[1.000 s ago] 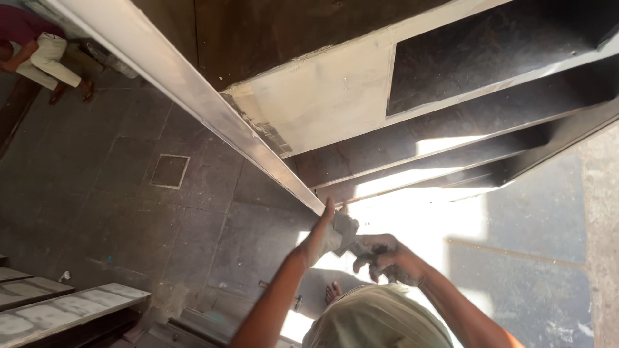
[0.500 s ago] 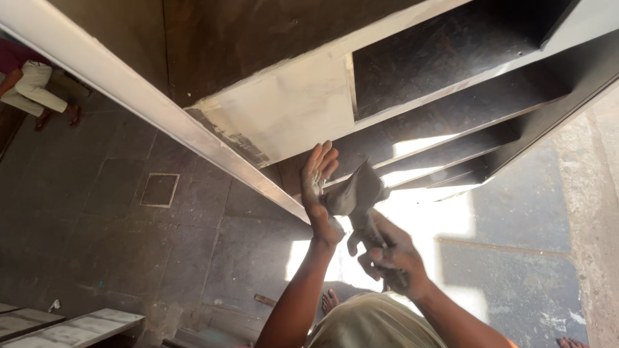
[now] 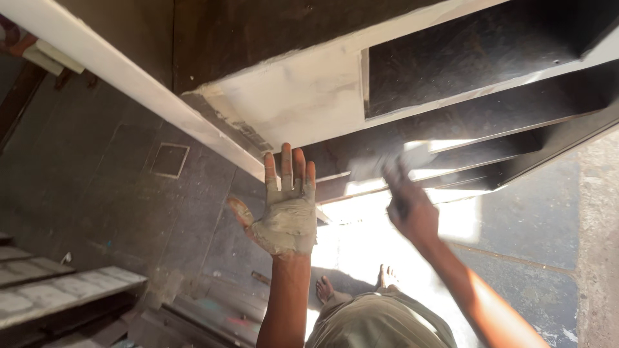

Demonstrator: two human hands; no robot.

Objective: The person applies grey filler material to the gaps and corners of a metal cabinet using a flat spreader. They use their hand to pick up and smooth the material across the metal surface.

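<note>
My left hand [image 3: 287, 212] is spread flat, palm caked with grey putty [image 3: 284, 227], gripping nothing; my right hand [image 3: 409, 206] is closed on a blurred tool, probably a putty knife [image 3: 393, 161], swiping the white-coated panel [image 3: 303, 103]; I judge filling underway; next, reload from the palm.

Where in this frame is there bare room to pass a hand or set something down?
Bare floor lies left of the putty-smeared left hand, between the white edge and the stacked boards. It is crowded where the blurred right hand meets the dark shelves.
</note>
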